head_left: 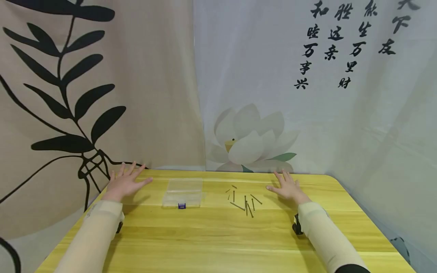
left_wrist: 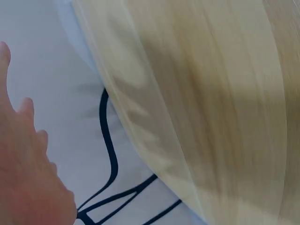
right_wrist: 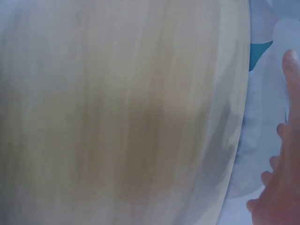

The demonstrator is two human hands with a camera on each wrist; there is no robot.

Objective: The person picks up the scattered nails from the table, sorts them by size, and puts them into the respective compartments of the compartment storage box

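My left hand [head_left: 124, 184] hovers over the far left of the table with fingers spread and holds nothing. To its right lies a clear flat plastic box [head_left: 185, 186] with a blue-purple latch [head_left: 182, 206] on its near side; whether anything is inside cannot be made out. Several thin dark nails or screws [head_left: 255, 199] of different lengths are scattered between the box and my right hand [head_left: 288, 188]. That hand is also spread above the table and grips nothing. Each wrist view shows its hand, left [left_wrist: 33, 171] and right [right_wrist: 287, 180], apart from the wooden surface.
The yellow wood-grain table [head_left: 205, 242] ends at a hanging cloth [head_left: 164, 94] with printed leaves, a lotus and black characters. A dark curved object [head_left: 13, 254] shows at the lower left edge. Both wrists carry dark straps or devices [head_left: 297, 225].
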